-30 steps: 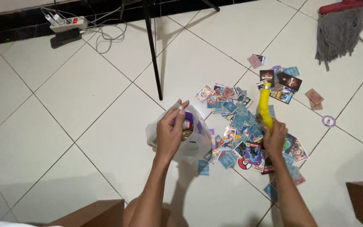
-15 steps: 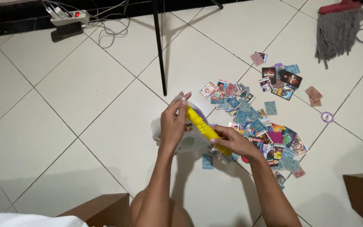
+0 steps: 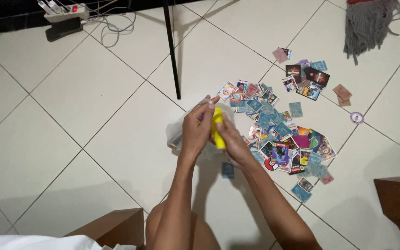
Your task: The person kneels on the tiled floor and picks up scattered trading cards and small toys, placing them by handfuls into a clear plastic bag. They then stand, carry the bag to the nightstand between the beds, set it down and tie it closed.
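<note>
To the left of both hands the white tiled floor [image 3: 70, 129] lies open as far as the picture's left edge. A thin black pole [image 3: 172, 51] stands just beyond the fingers, rising toward the top edge. Further off in that direction, near the wall, sit a white power strip [image 3: 65, 10] and a loop of cable [image 3: 116, 28]. A grey mop head [image 3: 371, 23] lies well away beyond the right hand, at the top right corner. 2 brown wooden blocks sit nearer the person than the hands, 1 [image 3: 112, 229] at the lower left and 1 [image 3: 399, 203] at the lower right.

The left hand [image 3: 197, 127] and the right hand [image 3: 230, 141] meet over the floor, both closed around 1 yellow cylinder-shaped object [image 3: 217, 125]. The left fingers curl over its upper part and the right fingers grip it from below, so only a strip of yellow shows between them. A clear plastic bag [image 3: 174, 134] lies crumpled directly under the hands, touching or nearly touching the left wrist side.

Just right of the fingers a spread of small picture cards [image 3: 278, 134] covers the tiles, many blue-backed, others bright and multicoloured. A smaller group of dark cards [image 3: 306, 76] lies beyond them, and 1 small ring [image 3: 357, 117] lies apart, further right.
</note>
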